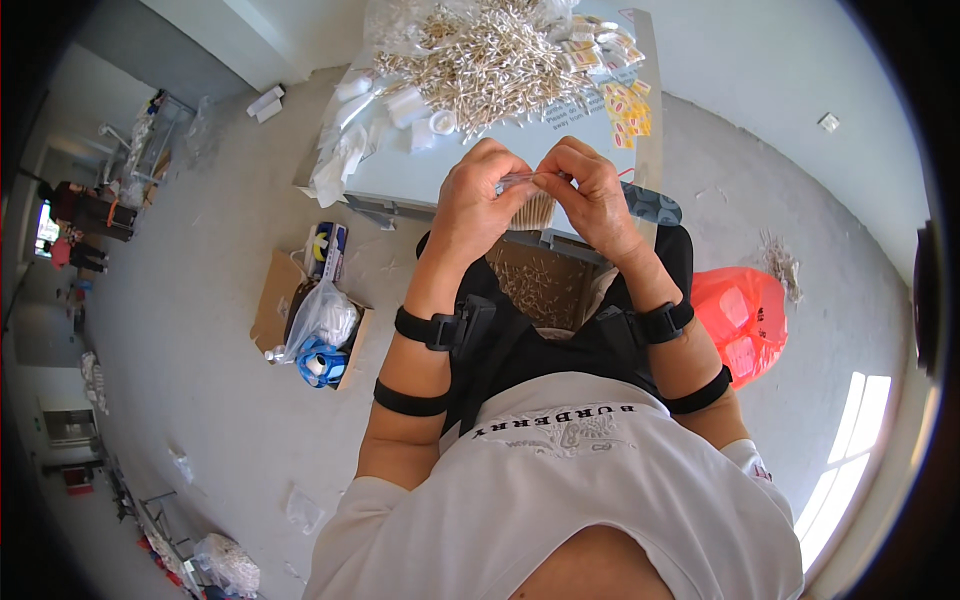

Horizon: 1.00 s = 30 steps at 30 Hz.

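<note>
My left hand [474, 196] and my right hand [592, 198] meet in front of me at the near edge of the table [400, 180]. Fingers of both hands are closed on the upper edge of a small clear plastic bag, pinching it from either side. Cotton swabs [532, 213] stand in a tight row in the bag, below my fingertips. Beyond my hands a large heap of loose cotton swabs [490, 65] covers much of the tabletop. Round white containers [441, 123] stand at the heap's left front.
Yellow printed packets [627, 112] lie at the table's right side. A box of fallen swabs [540, 285] sits below, between my knees. On the floor, a cardboard box [268, 308] holding a blue bottle stands left, and a red plastic bag [740, 320] right.
</note>
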Tool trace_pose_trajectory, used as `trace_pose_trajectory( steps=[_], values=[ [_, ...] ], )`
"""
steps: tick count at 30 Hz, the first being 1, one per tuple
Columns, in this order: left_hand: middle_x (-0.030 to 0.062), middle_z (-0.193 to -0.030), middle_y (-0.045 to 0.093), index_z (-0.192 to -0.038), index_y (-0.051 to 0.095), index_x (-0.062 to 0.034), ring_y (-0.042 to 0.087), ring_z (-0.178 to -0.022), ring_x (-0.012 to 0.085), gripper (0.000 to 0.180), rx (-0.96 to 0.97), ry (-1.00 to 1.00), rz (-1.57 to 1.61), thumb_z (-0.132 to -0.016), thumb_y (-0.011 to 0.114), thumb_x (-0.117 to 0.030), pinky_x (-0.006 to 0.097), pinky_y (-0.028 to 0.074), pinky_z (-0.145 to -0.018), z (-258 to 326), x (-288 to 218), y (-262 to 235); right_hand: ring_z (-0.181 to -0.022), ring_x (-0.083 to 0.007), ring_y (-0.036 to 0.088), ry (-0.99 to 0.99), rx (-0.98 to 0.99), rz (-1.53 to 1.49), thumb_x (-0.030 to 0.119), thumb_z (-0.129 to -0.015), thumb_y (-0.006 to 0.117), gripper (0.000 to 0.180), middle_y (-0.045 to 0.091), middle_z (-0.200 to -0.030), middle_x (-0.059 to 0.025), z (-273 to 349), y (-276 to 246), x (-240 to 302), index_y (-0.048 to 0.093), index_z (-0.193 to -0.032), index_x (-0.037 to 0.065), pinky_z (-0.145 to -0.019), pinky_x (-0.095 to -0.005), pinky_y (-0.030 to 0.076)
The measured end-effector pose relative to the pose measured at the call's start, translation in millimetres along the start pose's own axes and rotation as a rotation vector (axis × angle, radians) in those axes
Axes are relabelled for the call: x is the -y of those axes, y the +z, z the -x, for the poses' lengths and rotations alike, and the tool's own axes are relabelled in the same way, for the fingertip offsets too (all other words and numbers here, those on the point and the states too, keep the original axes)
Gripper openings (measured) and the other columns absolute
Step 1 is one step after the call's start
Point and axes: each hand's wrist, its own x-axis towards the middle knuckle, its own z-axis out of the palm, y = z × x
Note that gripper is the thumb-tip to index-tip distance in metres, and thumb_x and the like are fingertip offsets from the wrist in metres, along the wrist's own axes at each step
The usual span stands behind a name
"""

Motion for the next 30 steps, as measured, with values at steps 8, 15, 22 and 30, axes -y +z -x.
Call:
trace_pose_trajectory(
  steps=[8, 15, 22, 30],
  values=[
    [0.0114, -0.082, 0.062, -0.088, 0.065, 0.0020, 0.060, -0.073, 0.0241, 0.021, 0.047, -0.029, -0.021, -0.071, 0.076, -0.004, 0.033, 0.047, -0.064, -2.2, 9.5, 15.5, -0.069, -0.0222, 0.055, 0.104, 0.025, -0.032, 0.001, -0.079, 0.068, 0.006, 0.054, -0.077, -0.0088, 3.6, -10.9, -7.1, 0.062, -0.082, 0.000, -0.062, -0.0327, 0.044],
    [0.0161, -0.077, 0.060, -0.082, 0.062, 0.0029, 0.060, -0.071, 0.0333, 0.018, 0.015, 0.029, -0.015, -0.072, 0.074, -0.005, 0.039, 0.047, -0.063, -5.0, 11.3, 23.9, -0.085, -0.0257, 0.059, -0.055, 0.078, 0.063, 0.007, -0.071, 0.076, 0.025, 0.061, -0.086, -0.0084, 6.2, -19.3, -11.5, 0.066, -0.093, 0.004, -0.075, -0.0342, 0.047],
    [0.0118, -0.075, 0.061, -0.084, 0.063, 0.0019, 0.059, -0.065, 0.0229, 0.015, 0.030, 0.153, -0.126, -0.072, 0.073, 0.000, 0.032, 0.046, -0.059, -7.6, 19.8, 27.8, -0.087, -0.0293, 0.058, -0.106, 0.171, 0.246, 0.011, -0.065, 0.078, 0.029, 0.062, -0.087, -0.0083, 4.5, -22.9, -16.0, 0.065, -0.091, 0.005, -0.077, -0.0392, 0.048],
    [0.0143, -0.076, 0.061, -0.082, 0.059, 0.0018, 0.061, -0.070, 0.0298, 0.018, 0.001, 0.105, -0.002, -0.071, 0.074, -0.001, 0.038, 0.048, -0.063, -5.8, 19.7, 31.7, -0.084, -0.0312, 0.058, -0.092, 0.203, 0.198, 0.009, -0.065, 0.076, 0.029, 0.061, -0.084, -0.0103, 3.4, -22.1, -22.9, 0.064, -0.090, 0.003, -0.074, -0.0402, 0.047]
  ],
)
